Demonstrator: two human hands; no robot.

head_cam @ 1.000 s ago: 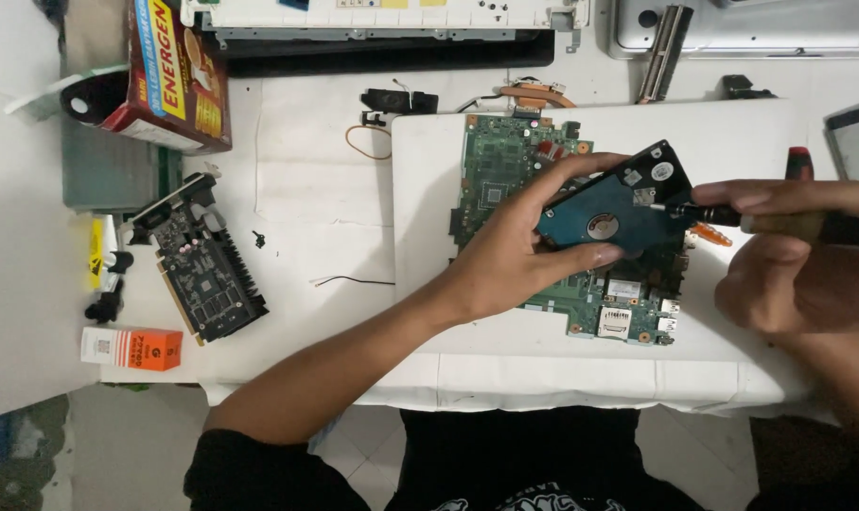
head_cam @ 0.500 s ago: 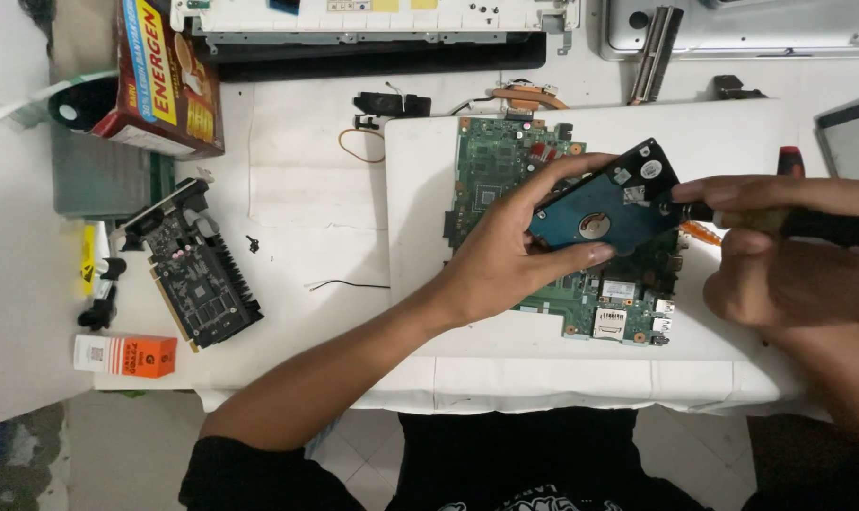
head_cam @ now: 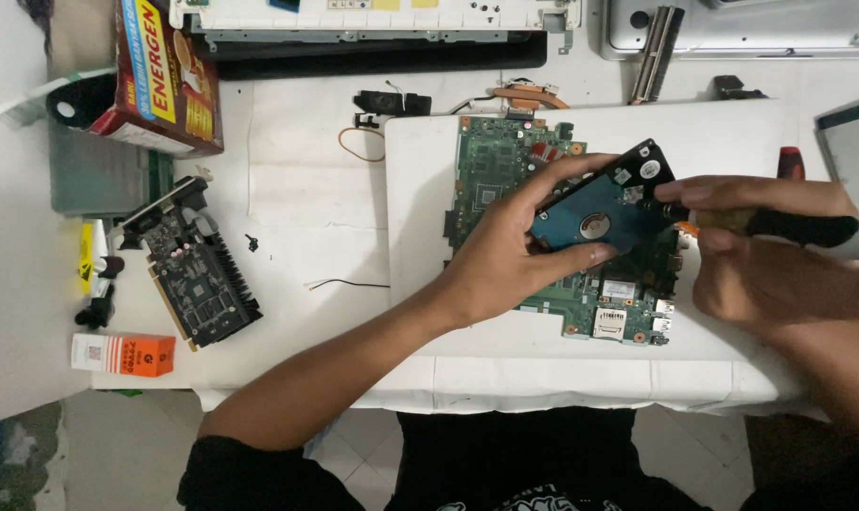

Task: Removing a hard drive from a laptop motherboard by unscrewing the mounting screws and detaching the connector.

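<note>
Hard drive (head_cam: pixel 604 213) in left hand (head_cam: pixel 505 260), above motherboard (head_cam: pixel 505 170)

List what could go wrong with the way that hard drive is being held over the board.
1. The left hand grips the hard drive only by its edges, tilted in the air; it might slip onto the green circuit board below.
2. The right hand presses a black-handled screwdriver at the drive's edge; a slip could scratch its exposed blue board or jab the left fingers.

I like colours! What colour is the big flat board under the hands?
Green, seen in the head view: the board.
</note>
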